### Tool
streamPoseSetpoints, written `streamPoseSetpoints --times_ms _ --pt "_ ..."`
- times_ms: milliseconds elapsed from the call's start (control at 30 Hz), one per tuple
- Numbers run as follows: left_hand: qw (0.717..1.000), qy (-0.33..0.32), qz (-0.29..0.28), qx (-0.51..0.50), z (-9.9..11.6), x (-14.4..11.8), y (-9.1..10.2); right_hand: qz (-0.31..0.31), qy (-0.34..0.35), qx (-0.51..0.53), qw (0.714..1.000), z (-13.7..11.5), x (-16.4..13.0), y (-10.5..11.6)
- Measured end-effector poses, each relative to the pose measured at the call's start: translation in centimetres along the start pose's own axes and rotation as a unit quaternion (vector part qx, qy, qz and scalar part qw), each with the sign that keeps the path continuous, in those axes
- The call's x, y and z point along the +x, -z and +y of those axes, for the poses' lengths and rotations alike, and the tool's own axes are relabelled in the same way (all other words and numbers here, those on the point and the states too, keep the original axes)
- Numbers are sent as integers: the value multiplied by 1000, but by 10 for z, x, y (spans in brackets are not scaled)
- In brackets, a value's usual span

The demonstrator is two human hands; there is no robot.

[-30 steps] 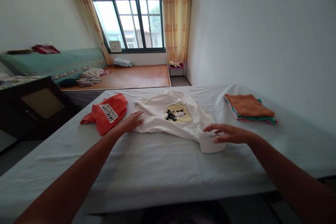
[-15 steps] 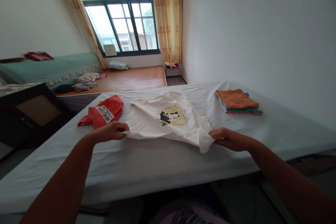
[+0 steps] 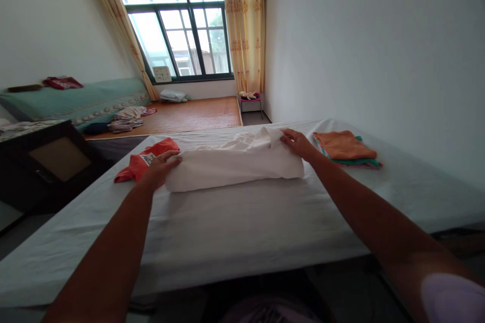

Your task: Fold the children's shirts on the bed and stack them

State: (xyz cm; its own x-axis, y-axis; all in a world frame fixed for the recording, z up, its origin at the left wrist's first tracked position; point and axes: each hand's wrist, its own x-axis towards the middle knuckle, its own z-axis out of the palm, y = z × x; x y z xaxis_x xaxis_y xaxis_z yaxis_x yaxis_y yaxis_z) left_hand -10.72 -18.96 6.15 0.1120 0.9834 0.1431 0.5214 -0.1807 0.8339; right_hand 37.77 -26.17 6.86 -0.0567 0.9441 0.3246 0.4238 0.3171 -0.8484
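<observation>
White sheet [image 3: 227, 232] under the garment [image 3: 235, 169]; curtained window [image 3: 195, 35] beyond.

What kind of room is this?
Probably a bedroom in a home: there's what looks like a low bed near the window, with patterned curtains, and a white garment on a pale sheet.

— Our hands [image 3: 162, 166] [image 3: 298, 144]?
— We count two.
— Next tally?
— One white garment [image 3: 235, 167], one red garment [image 3: 137, 165], one folded stack [image 3: 345, 145].
— Beyond those?
— We log one window [image 3: 192, 35], two curtains [image 3: 120, 20] [image 3: 244, 25], one clock [image 3: 162, 74], one stool [image 3: 250, 100], one cabinet [image 3: 56, 155].
</observation>
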Motion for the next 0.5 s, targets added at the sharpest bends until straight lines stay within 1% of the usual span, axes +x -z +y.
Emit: streamPoseSetpoints --times_ms 33,67,100,133,167,200,267,300,367,433,500 --pt "999 11 25 -32 -4 9 -6 56 -2 -12 998 8 14 -2" --pt "997 21 38 -57 -8 16 -11 105 -14 -26 994 16 26 -3" --pt "996 31 53 -69 -13 20 -16 137 -28 -44 989 25 34 -3" --pt "994 44 63 -73 -19 21 -20 152 -47 -64 985 35 37 -3" --pt "993 60 68 -72 -26 21 -22 151 -69 -84 983 44 37 -3" --pt "992 76 71 -66 -32 20 -24 134 -92 -105 981 53 34 -2" --pt "992 95 80 -37 -45 15 -27 85 -142 -151 975 70 21 0" --pt "992 95 83 -16 -51 13 -28 65 -168 -179 967 77 13 0" --pt "994 77 74 30 -60 12 -32 45 -208 -239 947 88 -3 0" --pt "994 49 60 83 -64 14 -37 34 -219 -276 935 93 -14 -3" --pt "987 18 48 151 -65 17 -43 9 -195 -263 945 92 -21 -8"
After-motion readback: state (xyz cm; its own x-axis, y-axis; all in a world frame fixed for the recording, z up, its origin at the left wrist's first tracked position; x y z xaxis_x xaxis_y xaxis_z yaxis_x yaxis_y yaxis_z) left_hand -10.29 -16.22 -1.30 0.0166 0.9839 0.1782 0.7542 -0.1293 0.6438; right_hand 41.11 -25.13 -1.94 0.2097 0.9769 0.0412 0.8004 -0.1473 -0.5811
